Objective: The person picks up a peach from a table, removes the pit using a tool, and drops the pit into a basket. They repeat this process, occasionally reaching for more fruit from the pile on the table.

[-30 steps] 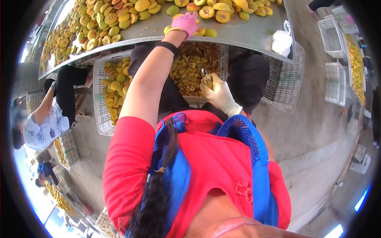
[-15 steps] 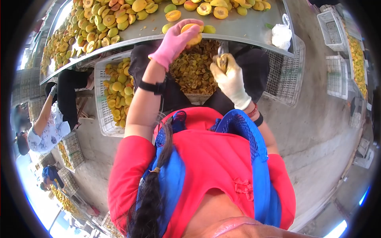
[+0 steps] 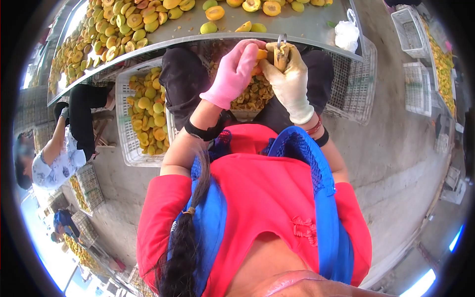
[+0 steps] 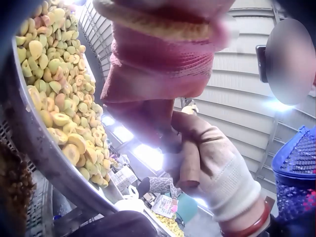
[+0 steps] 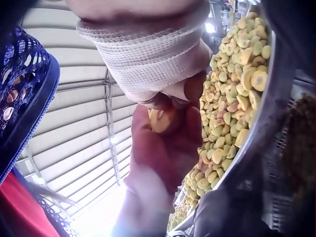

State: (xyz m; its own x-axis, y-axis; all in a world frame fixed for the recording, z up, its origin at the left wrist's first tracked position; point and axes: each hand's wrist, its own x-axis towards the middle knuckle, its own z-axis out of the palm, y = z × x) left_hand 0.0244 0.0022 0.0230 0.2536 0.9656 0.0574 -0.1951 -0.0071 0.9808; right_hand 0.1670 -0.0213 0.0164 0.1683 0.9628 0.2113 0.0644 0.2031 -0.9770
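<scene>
In the head view the left hand [image 3: 231, 73], in a pink glove, holds a halved yellow-orange fruit [image 3: 261, 54]. Beside it the right hand [image 3: 288, 81], in a whitish glove stained at the fingers, grips a wooden-looking handle [image 3: 281, 58] with a metal loop [image 3: 282, 38] at its end. Both hands meet at the fruit over the crate between the knees. The right wrist view has the cut fruit [image 5: 165, 120] between the pink fingers, under the white glove. From the left wrist, the handle [image 4: 190, 165] shows in the white glove [image 4: 219, 168].
A metal table [image 3: 198, 31] bears many halved fruits [image 3: 118, 22] and a white plastic bag [image 3: 346, 35]. A crate of fruit [image 3: 147, 111] stands left of the knees, another crate [image 3: 354, 89] to the right. Another person [image 3: 57, 153] sits at far left.
The left hand has picked a fruit from the table and drawn it back to the right hand. The right hand has risen with its tool to meet it.
</scene>
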